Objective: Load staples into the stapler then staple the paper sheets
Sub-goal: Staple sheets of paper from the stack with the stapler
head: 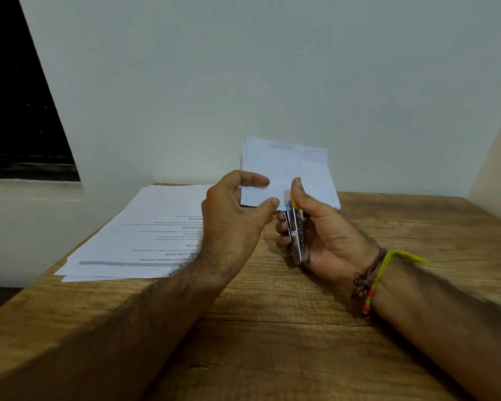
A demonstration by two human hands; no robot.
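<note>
Near the centre of the frame, the left hand [235,209] pinches the lower left corner of a small bundle of paper sheets [289,172], thumb below and forefinger curled over the top edge of that corner. The sheets stand raised off the wooden table [287,328], tilted up toward the pale wall [243,68] behind them, their faint print too small to read.

Just right of that hand, the right hand [324,238] grips a metal stapler [297,235], fingers wrapped around its underside and the thumb pressed along its top near the yellow front end. The stapler's nose meets the lower edge of the held sheets, right beside the left thumb; whether the paper sits inside its mouth cannot be told. Lettering runs along the stapler's silver side but is not legible.

On the right wrist sit a yellow thread bracelet [385,270] with orange-red beads and a brown cord bracelet [365,279].

Left of centre, a loose stack of printed papers [139,235] lies flat on the table, its text upside down to the viewer, partly covered by the left forearm. In the upper left of the frame is a dark window [21,111].
</note>
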